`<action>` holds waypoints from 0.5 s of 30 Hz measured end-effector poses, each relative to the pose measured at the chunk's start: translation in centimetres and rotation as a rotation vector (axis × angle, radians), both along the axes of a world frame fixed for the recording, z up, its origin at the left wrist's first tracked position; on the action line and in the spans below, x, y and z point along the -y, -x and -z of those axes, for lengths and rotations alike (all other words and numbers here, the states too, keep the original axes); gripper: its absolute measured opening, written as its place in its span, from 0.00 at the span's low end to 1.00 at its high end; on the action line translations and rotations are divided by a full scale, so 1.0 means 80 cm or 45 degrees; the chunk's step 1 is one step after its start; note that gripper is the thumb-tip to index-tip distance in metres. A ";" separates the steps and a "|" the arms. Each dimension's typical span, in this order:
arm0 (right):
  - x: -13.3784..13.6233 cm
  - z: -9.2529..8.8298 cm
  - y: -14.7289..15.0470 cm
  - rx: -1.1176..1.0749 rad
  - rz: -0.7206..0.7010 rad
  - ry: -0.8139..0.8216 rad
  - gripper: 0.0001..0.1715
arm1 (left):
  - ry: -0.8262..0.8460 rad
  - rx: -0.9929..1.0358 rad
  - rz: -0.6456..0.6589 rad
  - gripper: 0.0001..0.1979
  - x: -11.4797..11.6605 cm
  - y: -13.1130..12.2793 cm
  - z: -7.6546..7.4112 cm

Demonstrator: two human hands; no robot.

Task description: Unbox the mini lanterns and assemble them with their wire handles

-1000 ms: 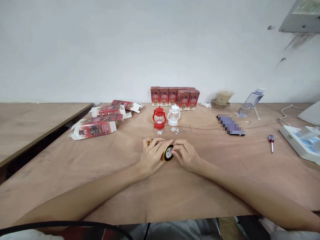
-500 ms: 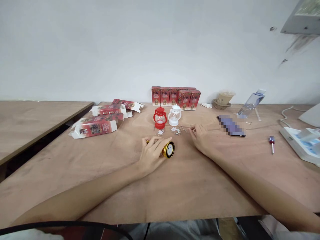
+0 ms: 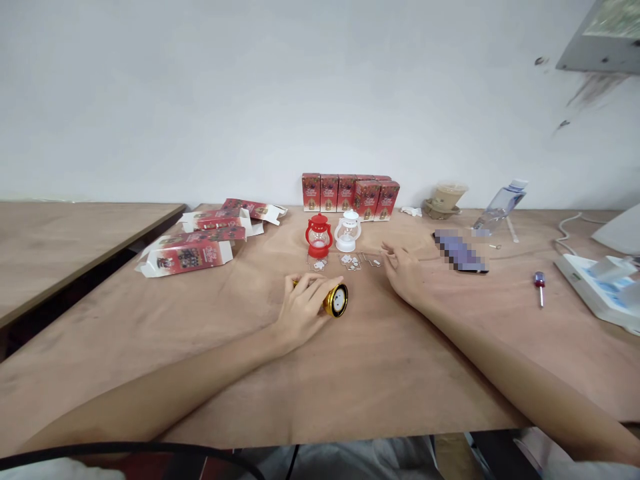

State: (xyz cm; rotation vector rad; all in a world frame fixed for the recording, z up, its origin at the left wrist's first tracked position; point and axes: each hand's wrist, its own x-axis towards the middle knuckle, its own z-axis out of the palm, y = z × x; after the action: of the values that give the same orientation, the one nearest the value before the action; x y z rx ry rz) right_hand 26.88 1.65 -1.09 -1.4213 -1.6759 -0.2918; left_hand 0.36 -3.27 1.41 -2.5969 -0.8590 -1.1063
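My left hand point(image 3: 304, 308) is wrapped round a gold lantern point(image 3: 330, 303) that lies on its side, its round base facing right. Most of the lantern's body is hidden under the fingers. My right hand point(image 3: 404, 272) rests at the right of some small white parts and thin wire pieces point(image 3: 373, 260), fingers apart and loosely bent; nothing shows in it. A red lantern point(image 3: 319, 237) and a white lantern point(image 3: 348, 232) stand upright behind, with more small parts point(image 3: 319, 265) in front of them.
Red boxes point(image 3: 329, 193) stand along the wall. Opened red cartons point(image 3: 190, 257) lie at the left. Rightward are a phone point(image 3: 460, 252), a lidded cup point(image 3: 447, 198), a tilted bottle point(image 3: 501, 203), a screwdriver point(image 3: 539, 287) and a white power strip point(image 3: 595, 293).
My right hand has drawn slightly back from the wire pieces, and small white parts now show beside its fingers. My left hand keeps its hold on the gold lantern.
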 end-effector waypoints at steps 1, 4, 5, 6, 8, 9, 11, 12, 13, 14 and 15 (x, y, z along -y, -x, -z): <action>0.004 -0.002 0.003 0.036 -0.044 -0.063 0.16 | 0.004 -0.003 0.002 0.18 0.000 0.000 0.000; 0.023 -0.009 0.021 0.174 -0.184 -0.253 0.09 | 0.005 -0.006 0.008 0.19 -0.001 0.001 0.001; 0.032 -0.012 0.030 0.217 -0.245 -0.322 0.07 | 0.004 -0.003 0.010 0.19 -0.001 0.001 0.001; 0.041 -0.015 0.039 0.255 -0.310 -0.393 0.05 | 0.006 -0.003 0.012 0.19 -0.001 0.001 0.001; 0.059 -0.021 0.059 0.313 -0.446 -0.508 0.05 | 0.019 -0.001 0.007 0.18 -0.001 0.001 0.002; 0.068 -0.024 0.068 0.345 -0.507 -0.544 0.06 | 0.025 0.000 0.004 0.18 -0.001 0.001 0.002; 0.080 -0.028 0.083 0.432 -0.596 -0.618 0.06 | 0.033 -0.003 0.002 0.17 -0.001 0.001 0.001; 0.085 -0.029 0.088 0.477 -0.619 -0.650 0.06 | 0.033 -0.008 0.006 0.17 -0.001 0.000 0.001; 0.088 -0.030 0.091 0.516 -0.632 -0.679 0.06 | 0.030 -0.009 0.010 0.17 0.000 0.000 0.000; 0.089 -0.030 0.094 0.542 -0.638 -0.696 0.06 | 0.025 -0.010 0.013 0.17 0.000 0.000 0.000; 0.090 -0.031 0.095 0.552 -0.636 -0.702 0.06 | 0.020 -0.005 0.013 0.17 0.000 0.000 -0.001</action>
State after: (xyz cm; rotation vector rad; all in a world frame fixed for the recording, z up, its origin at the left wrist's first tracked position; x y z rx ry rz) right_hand 19.25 -5.54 1.36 -0.5298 -2.0224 -0.7450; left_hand 0.38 -3.24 1.46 -2.6183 -0.8578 -1.1007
